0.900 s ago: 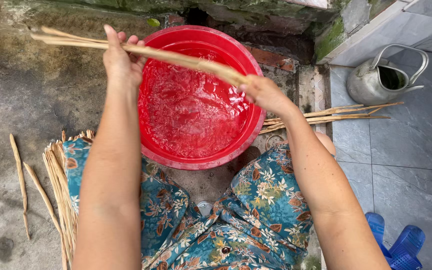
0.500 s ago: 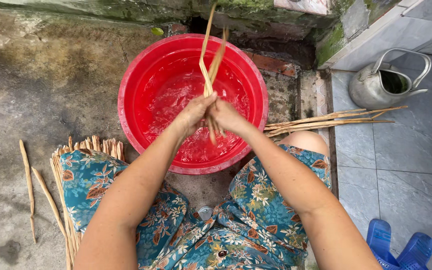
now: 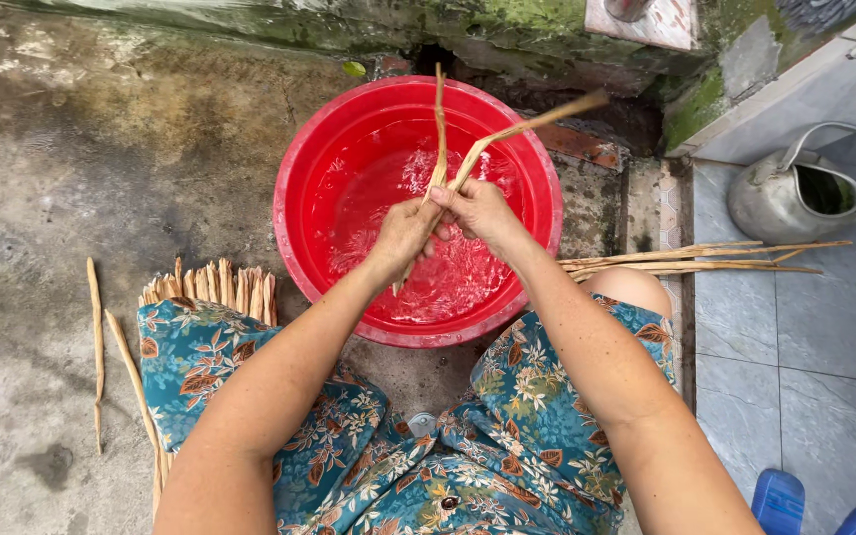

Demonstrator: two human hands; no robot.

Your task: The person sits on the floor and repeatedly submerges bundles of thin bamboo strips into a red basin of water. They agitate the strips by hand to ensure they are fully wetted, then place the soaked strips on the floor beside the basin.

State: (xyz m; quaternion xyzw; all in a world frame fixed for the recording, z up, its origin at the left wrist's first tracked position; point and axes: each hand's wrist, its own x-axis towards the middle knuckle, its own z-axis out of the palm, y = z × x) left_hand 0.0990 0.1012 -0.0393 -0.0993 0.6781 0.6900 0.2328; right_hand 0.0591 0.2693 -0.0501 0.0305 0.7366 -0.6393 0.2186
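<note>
Clearance around the basin
Round red plastic basin [image 3: 294,213] blocks centre; bare concrete left (loose split cane strips [image 3: 97,337] there), grey metal watering can [image 3: 795,193] crowds right.

Two bare forearms, sleeveless as far as the frame shows, end in the left hand [image 3: 403,235] and right hand [image 3: 481,210], both without rings, bracelets or watch; the person wears loose trousers [image 3: 507,416] of teal-blue cloth printed all over with cream flowers and rust-brown leaves; the fabric bunches in soft folds over both thighs; one bare knee [image 3: 631,289] shows past the hem on the right side.
</note>
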